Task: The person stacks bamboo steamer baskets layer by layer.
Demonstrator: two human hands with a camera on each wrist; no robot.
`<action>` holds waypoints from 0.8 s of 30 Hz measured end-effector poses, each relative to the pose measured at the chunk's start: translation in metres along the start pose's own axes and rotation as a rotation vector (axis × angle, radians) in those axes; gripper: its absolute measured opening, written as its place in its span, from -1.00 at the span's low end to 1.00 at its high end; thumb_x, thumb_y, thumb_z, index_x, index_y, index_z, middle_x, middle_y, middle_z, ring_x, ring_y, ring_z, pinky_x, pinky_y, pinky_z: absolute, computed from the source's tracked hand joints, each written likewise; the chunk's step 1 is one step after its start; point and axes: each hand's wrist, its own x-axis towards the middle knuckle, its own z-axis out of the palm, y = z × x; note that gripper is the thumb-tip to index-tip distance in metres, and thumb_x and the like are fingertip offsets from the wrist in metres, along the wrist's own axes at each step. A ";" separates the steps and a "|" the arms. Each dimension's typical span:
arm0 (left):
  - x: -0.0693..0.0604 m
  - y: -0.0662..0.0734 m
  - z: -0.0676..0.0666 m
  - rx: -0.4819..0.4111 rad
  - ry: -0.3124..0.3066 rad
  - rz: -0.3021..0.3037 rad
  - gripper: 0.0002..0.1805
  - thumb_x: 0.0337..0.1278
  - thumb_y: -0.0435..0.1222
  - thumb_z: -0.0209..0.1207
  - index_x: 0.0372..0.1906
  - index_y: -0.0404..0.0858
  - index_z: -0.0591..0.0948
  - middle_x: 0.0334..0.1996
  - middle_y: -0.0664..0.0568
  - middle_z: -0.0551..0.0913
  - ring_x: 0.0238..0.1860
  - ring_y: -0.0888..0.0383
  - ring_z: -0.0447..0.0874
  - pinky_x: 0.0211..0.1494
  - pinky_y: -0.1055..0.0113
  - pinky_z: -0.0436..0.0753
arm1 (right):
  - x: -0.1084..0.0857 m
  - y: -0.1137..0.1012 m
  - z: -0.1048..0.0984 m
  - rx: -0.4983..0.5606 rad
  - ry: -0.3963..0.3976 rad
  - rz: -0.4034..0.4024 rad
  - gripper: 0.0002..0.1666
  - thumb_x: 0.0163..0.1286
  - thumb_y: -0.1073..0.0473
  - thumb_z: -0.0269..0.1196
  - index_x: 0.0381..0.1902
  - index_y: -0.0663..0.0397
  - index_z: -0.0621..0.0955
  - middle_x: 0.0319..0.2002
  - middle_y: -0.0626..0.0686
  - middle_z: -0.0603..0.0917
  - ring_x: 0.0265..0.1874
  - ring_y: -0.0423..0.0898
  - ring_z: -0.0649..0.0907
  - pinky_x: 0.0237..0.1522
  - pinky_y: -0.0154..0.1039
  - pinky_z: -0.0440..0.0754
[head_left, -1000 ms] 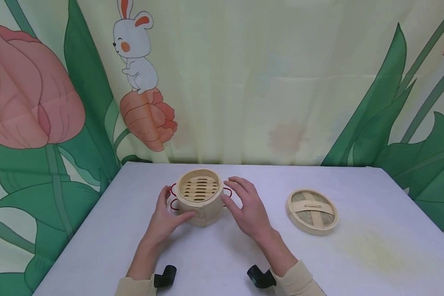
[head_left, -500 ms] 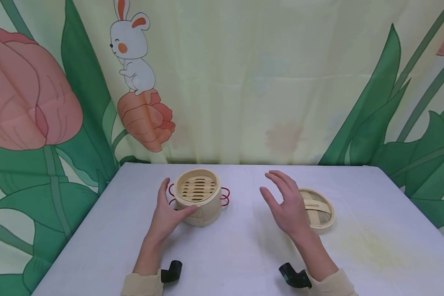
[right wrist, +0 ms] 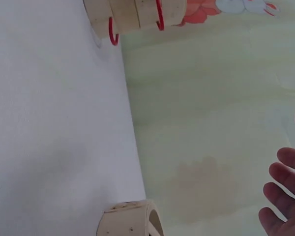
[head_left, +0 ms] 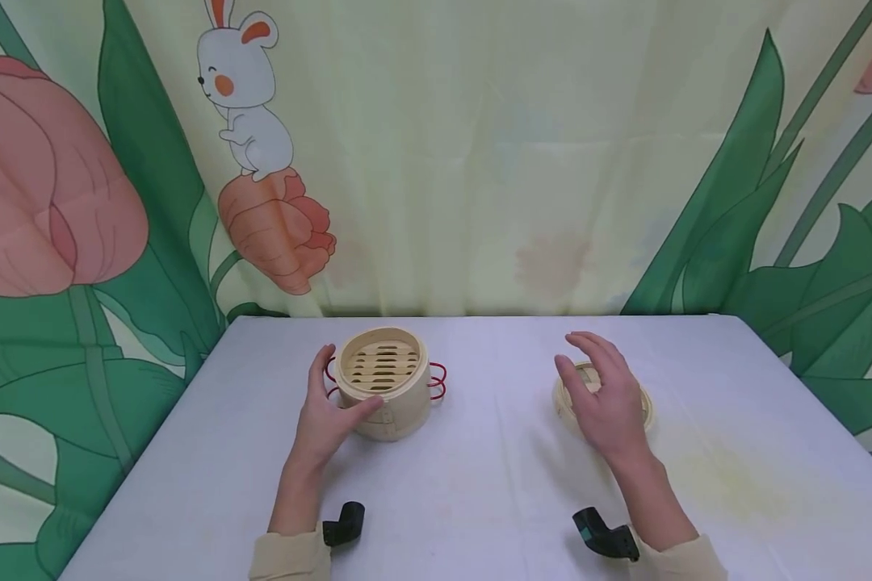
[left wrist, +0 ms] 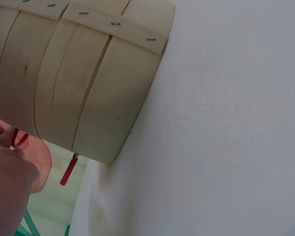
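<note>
A two-tier bamboo steamer stands upright on the table, its slatted top tier uncovered and red loop handles at both sides. My left hand holds it from the left, thumb at the front wall and fingers around the left side. The left wrist view shows the stacked steamer walls close up, with part of the hand by a red loop. To the right, my right hand, fingers spread and slightly bent, hovers over the round bamboo lid, hiding much of it. Nothing is between the right fingers.
A white cloth covers the table. Behind its far edge hangs a printed curtain with a rabbit, tulip and leaves. Black wrist mounts sit at both cuffs.
My right hand has left the steamer's right side and moved right, to over the lid. The left hand has stayed at the steamer, which has not moved on the table.
</note>
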 end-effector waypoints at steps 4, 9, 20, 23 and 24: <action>0.001 0.000 0.000 -0.022 -0.018 0.034 0.24 -0.10 -0.27 0.56 0.61 -0.11 -0.01 0.56 -0.02 0.06 0.50 0.02 0.00 0.46 -0.12 0.09 | 0.004 0.004 -0.011 -0.044 -0.004 0.046 -0.58 0.43 0.23 0.30 0.19 0.27 0.61 0.23 0.21 0.56 0.29 0.16 0.47 0.30 0.16 0.39; 0.002 -0.003 0.000 -0.056 -0.013 0.048 0.22 -0.15 -0.32 0.57 0.60 -0.10 0.04 0.51 0.02 0.16 0.34 0.04 0.08 0.37 -0.04 0.10 | 0.007 0.010 -0.028 -0.099 -0.025 0.147 -0.56 0.51 0.12 0.22 0.23 0.26 0.58 0.27 0.23 0.52 0.33 0.22 0.42 0.29 0.30 0.33; 0.003 -0.008 -0.001 -0.050 -0.021 0.034 0.27 -0.23 -0.37 0.59 0.60 -0.12 0.04 0.45 0.03 0.21 0.29 0.03 0.10 0.34 -0.05 0.13 | 0.013 0.027 -0.058 -0.208 -0.170 0.318 -0.41 0.58 -0.03 0.12 0.33 0.30 0.47 0.37 0.37 0.38 0.38 0.37 0.30 0.26 0.42 0.27; 0.004 -0.009 0.000 -0.035 -0.034 0.032 0.29 -0.24 -0.35 0.61 0.60 -0.10 0.03 0.45 0.04 0.21 0.31 0.03 0.11 0.36 -0.09 0.12 | 0.011 0.035 -0.062 -0.228 -0.262 0.364 -0.38 0.58 -0.05 0.12 0.36 0.30 0.43 0.39 0.41 0.32 0.39 0.41 0.25 0.25 0.45 0.26; 0.004 -0.009 0.000 -0.030 -0.041 0.034 0.29 -0.24 -0.34 0.61 0.61 -0.08 0.03 0.45 0.03 0.21 0.32 0.02 0.10 0.37 -0.10 0.11 | 0.010 0.038 -0.062 -0.232 -0.287 0.374 -0.38 0.58 -0.04 0.12 0.37 0.31 0.43 0.40 0.42 0.31 0.39 0.42 0.25 0.24 0.45 0.26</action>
